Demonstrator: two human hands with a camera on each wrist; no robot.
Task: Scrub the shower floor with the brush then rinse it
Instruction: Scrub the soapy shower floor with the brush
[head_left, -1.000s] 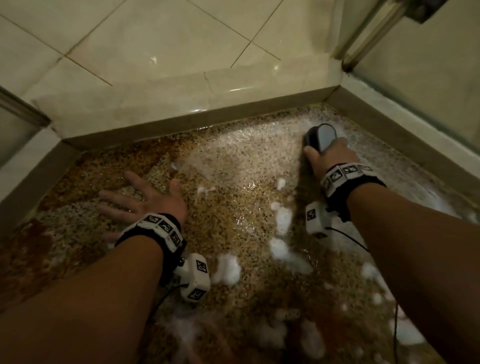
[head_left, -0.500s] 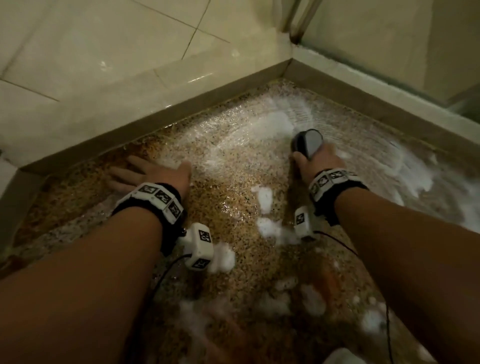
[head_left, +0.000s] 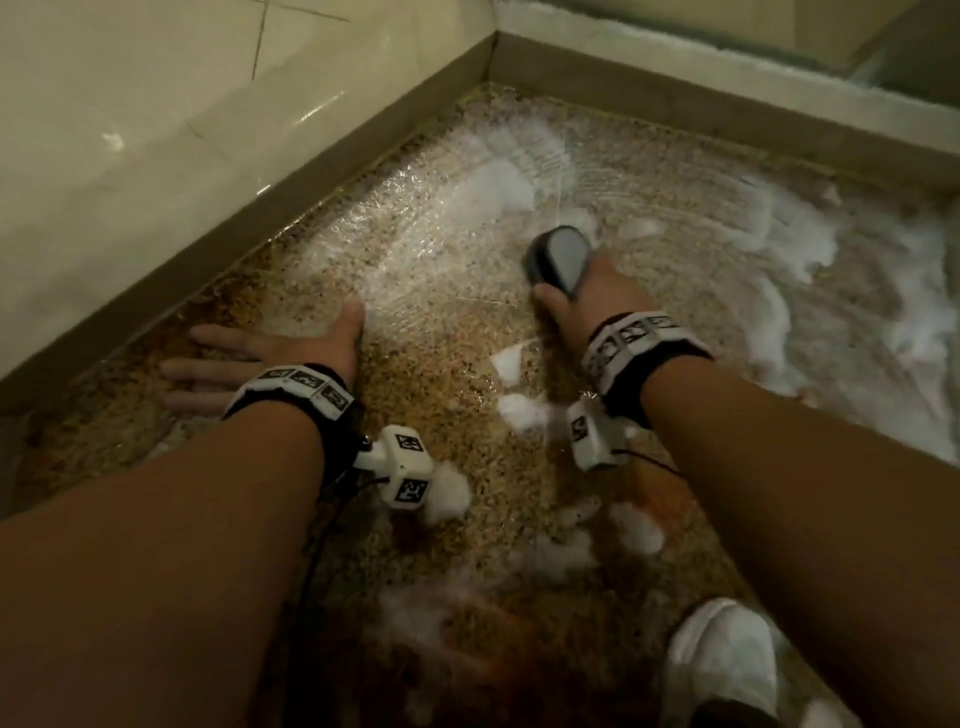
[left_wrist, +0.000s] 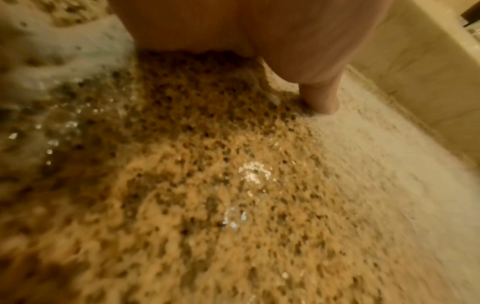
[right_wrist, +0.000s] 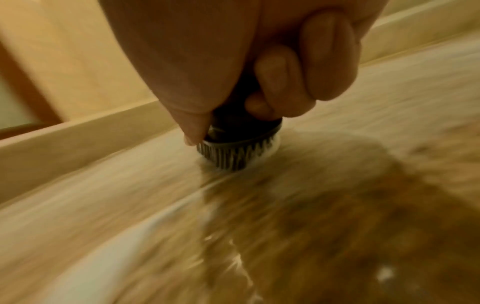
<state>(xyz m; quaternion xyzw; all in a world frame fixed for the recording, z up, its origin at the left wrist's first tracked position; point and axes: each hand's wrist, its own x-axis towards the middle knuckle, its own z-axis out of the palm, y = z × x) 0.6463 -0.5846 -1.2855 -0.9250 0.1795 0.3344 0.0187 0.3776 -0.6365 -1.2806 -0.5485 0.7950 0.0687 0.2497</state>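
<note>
The speckled brown shower floor (head_left: 447, 415) is wet, with white foam (head_left: 498, 192) smeared across its far corner and right side. My right hand (head_left: 582, 301) grips a dark grey scrub brush (head_left: 558, 254) in the middle of the floor. In the right wrist view the brush (right_wrist: 239, 148) has its bristles pressed on the floor, with my fingers (right_wrist: 306, 67) curled round its handle. My left hand (head_left: 270, 353) lies flat on the floor near the left kerb, fingers spread. The left wrist view shows its thumb (left_wrist: 322, 96) touching the wet floor (left_wrist: 207, 185).
A raised beige kerb (head_left: 260, 218) borders the floor on the left, another kerb (head_left: 727, 114) runs along the far side, and they meet in a corner. A glass panel stands at the upper right. A white shoe (head_left: 722, 660) stands at the bottom right. Foam clumps (head_left: 519, 410) lie between my wrists.
My right hand has drawn the brush back from the far corner toward the middle of the floor. The camera view has swung right. My left hand has stayed flat on the floor.
</note>
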